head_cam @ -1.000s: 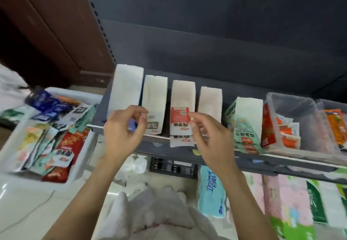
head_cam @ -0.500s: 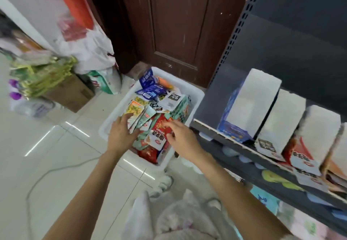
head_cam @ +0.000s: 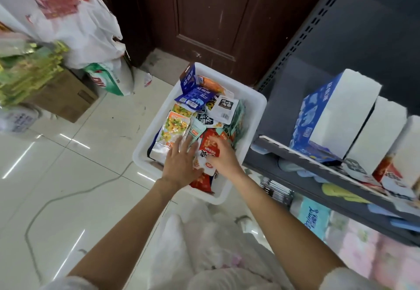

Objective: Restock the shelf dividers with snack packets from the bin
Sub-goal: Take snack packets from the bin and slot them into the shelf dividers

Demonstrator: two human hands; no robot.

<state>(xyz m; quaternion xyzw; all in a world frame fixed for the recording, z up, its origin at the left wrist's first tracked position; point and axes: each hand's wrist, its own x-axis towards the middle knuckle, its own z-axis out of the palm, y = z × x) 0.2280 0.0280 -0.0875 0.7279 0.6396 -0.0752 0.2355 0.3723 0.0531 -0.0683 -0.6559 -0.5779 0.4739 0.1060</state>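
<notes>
— Two hands over the white bin (head_cam: 254, 105) on the floor, shelf dividers (head_cam: 341, 117) up to the right. Which gets the red snack packet (head_cam: 210, 145)?

— Right hand (head_cam: 223, 157), I'd say: the packet is under its fingertips, long axis pointing away. Fingers curled, pinching it.

— Left hand (head_cam: 181, 164)?

— Flat, fingers spread, pressing on the packets beside it, gripping nothing.

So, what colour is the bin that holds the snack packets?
White: the bin shows best in the head view.
</notes>
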